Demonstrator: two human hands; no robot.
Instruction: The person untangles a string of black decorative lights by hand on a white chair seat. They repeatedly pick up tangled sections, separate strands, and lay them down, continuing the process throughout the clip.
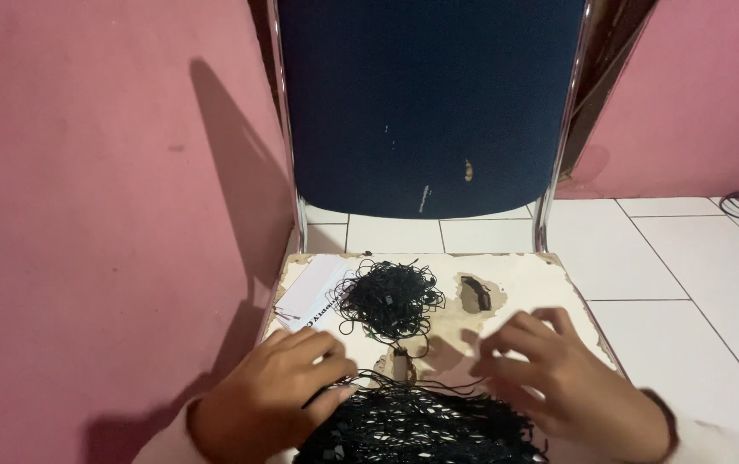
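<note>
The tangle of cords is black, and so is the larger heap of cords near the bottom edge, which is flecked with small white glints. The chair back is dark navy with a few pale scuffs, framed in shiny silver metal. The seat board is cream with brown worn patches. The paper slips are white. The wall is pink, and the floor tiles are white with grey joints.
</note>
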